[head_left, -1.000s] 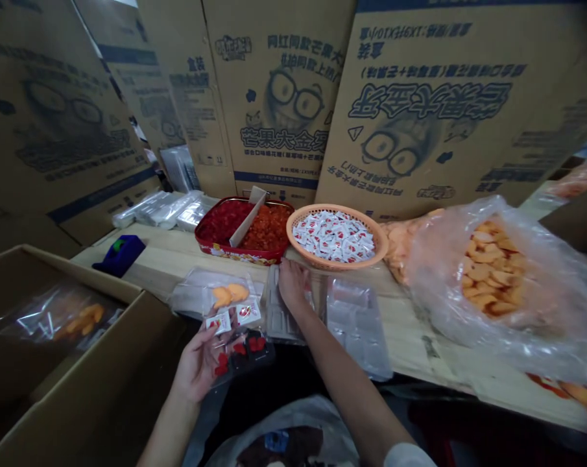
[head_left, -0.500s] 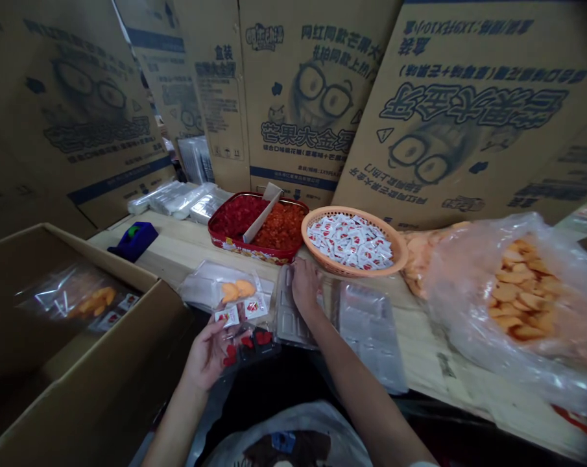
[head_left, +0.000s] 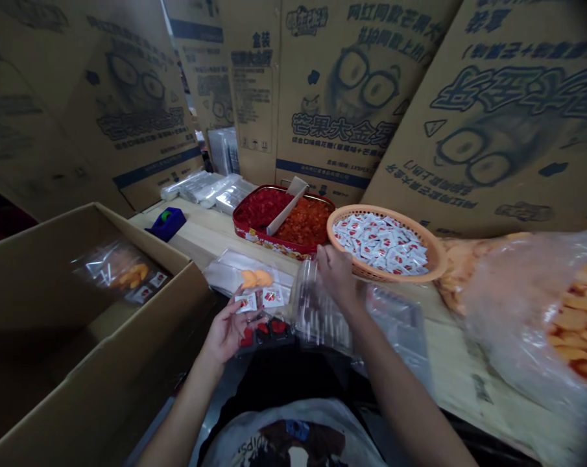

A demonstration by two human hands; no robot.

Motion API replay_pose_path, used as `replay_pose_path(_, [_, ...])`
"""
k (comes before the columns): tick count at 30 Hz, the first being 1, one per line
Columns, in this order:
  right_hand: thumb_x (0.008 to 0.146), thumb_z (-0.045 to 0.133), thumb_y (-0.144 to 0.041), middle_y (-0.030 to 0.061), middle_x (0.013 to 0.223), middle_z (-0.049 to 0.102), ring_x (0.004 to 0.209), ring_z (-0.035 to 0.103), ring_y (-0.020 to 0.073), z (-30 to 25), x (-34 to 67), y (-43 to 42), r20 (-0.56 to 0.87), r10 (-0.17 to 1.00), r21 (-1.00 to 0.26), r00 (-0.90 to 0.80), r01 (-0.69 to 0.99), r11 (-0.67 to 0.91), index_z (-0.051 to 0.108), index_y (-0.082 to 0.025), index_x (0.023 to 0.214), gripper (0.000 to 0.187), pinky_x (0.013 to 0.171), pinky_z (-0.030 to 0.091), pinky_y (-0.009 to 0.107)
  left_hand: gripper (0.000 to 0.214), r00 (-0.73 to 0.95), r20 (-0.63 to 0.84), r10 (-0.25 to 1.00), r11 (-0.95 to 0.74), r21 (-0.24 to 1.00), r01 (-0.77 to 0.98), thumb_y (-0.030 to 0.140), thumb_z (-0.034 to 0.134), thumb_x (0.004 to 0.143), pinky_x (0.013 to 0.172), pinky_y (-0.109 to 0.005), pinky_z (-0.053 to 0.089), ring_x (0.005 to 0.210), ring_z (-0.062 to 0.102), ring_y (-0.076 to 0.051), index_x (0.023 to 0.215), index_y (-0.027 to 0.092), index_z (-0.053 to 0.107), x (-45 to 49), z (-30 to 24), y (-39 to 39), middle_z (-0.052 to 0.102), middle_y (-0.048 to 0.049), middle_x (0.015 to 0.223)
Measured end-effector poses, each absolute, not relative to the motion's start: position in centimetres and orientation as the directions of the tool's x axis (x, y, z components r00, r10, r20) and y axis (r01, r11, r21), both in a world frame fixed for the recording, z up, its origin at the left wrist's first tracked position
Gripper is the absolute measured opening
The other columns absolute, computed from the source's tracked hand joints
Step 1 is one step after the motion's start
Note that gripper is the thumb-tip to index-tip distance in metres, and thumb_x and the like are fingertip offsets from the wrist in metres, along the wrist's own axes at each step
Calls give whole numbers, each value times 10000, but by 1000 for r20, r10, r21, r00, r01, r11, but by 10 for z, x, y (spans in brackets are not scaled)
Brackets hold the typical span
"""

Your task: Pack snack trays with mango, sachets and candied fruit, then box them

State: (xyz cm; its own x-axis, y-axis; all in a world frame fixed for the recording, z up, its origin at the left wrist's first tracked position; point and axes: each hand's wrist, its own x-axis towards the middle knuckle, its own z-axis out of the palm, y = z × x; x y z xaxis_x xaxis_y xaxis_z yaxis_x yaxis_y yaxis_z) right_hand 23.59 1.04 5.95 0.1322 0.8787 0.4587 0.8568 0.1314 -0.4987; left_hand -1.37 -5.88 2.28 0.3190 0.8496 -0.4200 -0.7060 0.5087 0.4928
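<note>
My left hand (head_left: 226, 332) grips the left side of a filled clear plastic tray (head_left: 287, 315), its fingers showing partly through the plastic. In the tray lie orange candy pieces (head_left: 257, 278), two white sachets (head_left: 272, 297) and red pieces (head_left: 278, 326) in dark compartments. My right hand (head_left: 336, 272) is closed on the far edge of a clear plastic lid or tray (head_left: 317, 311), which is blurred and stands just right of the filled one. Further right, partly behind my right forearm, more clear trays (head_left: 400, 324) lie on the table.
An orange basket (head_left: 439, 263) of white sachets and a red divided tin (head_left: 254, 241) stand behind my hands. An open carton (head_left: 152, 308) with a filled pack is at left, near a blue tape dispenser (head_left: 167, 224). A bag of orange candy (head_left: 512, 311) sits right.
The view has swung left, so everything sits further right. The clear plastic piece in my right hand has shifted and blurred. My left hand stays at the filled tray.
</note>
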Motion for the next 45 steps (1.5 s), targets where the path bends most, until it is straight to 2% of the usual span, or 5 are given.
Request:
replay_pose_path(24, [831,516,-359,136,1049,549,1031,432,271,67,150,5,283,959,-345,-28,930,129,568,-158,981,257,840,318,413,664,461,-303,834,550,517,-656,34,485,699,860,-498,451,901,628,-223,1305,263,342,15,27,-76,619,-61,1087])
replay_pose_path(29, [683,675,-316,81,949,642,916,570,230,64,190,-24,-147,975,-982,169,95,-165,606,-171,941,304,782,436,357,641,436,-312,844,535,538,-652,74,505,709,802,-452,489,839,641,-214,1300,263,346,16,39,-63,621,-69,1083])
replay_pose_path(33, [641,710,-212,34,738,696,659,643,161,56,209,-46,-410,899,-719,-156,-550,-424,654,-139,777,164,642,518,272,487,506,-246,827,518,685,-512,265,518,784,744,-430,496,856,630,-240,1255,238,399,29,49,-42,617,-90,1064])
replay_pose_path(36, [622,701,-116,22,720,706,629,654,139,56,224,-52,-439,898,-655,-21,-676,-336,666,-143,743,128,617,536,225,490,446,-160,880,193,981,-29,476,316,865,725,-393,492,870,610,-233,1221,167,447,37,49,-10,606,-130,1049])
replay_pose_path(45, [664,660,-107,27,749,710,635,669,177,60,277,-67,-395,910,-676,124,-710,-196,677,-156,788,134,625,568,270,279,507,-144,850,-281,691,666,315,518,822,826,-418,453,965,543,-195,1035,139,559,33,23,103,562,-81,1081])
